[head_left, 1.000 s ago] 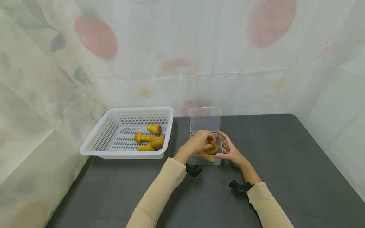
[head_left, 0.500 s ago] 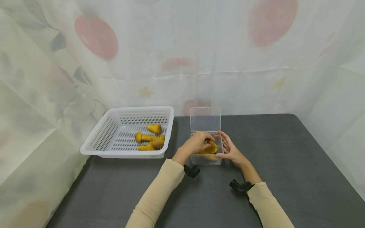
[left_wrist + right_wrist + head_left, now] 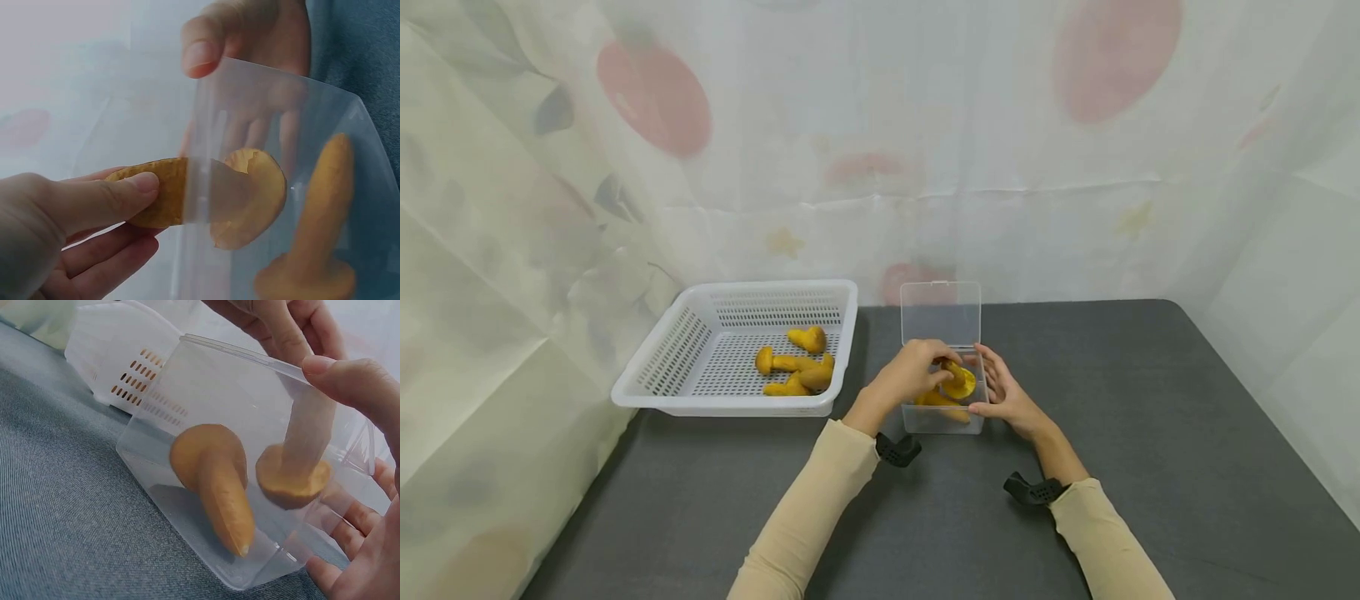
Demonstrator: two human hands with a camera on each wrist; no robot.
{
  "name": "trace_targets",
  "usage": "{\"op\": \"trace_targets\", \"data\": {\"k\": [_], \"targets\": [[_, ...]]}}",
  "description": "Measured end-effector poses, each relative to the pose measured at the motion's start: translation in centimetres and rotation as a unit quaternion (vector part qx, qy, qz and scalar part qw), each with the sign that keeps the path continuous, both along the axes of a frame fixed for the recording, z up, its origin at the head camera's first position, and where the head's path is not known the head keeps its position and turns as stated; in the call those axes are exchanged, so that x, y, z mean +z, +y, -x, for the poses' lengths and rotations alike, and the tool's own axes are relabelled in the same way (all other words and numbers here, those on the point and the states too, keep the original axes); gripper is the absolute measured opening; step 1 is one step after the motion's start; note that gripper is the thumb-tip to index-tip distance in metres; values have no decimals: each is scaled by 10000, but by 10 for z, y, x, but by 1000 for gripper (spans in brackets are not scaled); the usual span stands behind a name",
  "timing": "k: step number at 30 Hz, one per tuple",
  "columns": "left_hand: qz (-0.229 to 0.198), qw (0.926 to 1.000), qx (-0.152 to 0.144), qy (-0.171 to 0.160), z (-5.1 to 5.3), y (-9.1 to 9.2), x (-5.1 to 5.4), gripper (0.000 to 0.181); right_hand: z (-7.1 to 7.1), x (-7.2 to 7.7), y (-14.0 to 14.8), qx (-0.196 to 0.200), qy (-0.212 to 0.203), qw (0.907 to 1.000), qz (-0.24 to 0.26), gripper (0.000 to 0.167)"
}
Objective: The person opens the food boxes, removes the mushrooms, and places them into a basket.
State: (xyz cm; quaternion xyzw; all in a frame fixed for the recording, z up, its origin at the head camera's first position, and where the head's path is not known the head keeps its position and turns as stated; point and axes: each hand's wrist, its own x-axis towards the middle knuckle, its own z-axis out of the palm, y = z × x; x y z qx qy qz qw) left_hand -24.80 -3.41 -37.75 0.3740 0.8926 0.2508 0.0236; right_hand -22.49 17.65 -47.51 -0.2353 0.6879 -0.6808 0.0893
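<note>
My left hand (image 3: 910, 372) pinches the stem of a yellow-brown mushroom (image 3: 250, 194) between thumb and fingers. The cap hangs inside a small clear plastic box (image 3: 923, 422), while the stem pokes up past its rim. Another mushroom (image 3: 219, 481) lies on the box floor, its cap and stem visible through the wall in the right wrist view. With the thumb at the front rim and the fingers along the far side, my right hand (image 3: 1009, 398) grips the box's right end. The hinged lid (image 3: 940, 314) stands upright at the back.
Left of the box is a white perforated basket (image 3: 722, 406) with several mushrooms (image 3: 808, 340) toward its right side. Both stand on a dark grey table (image 3: 700, 500). A printed curtain (image 3: 865, 125) hangs behind and on the sides.
My left hand has risen a little and shifted left with the mushroom, which has turned so its yellow cap shows more. The right hand and box have hardly moved.
</note>
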Motion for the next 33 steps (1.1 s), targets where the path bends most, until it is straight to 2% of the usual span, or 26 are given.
{"op": "trace_targets", "data": {"k": [14,20,27,33], "targets": [[-803,9957,110,453,-6,-17,14,26,1,-2,1,-38,-45,10000,-28,97],[-1172,9920,229,402,-9,-26,21,25,0,-2,0,-70,-43,9999,-70,97],[-1857,9809,426,403,-7,-40,24,24,0,-2,0,-58,31,10000,-11,98],[-2213,9724,649,361,-9,-54,28,24,1,-2,0,28,190,9998,99,100]]}}
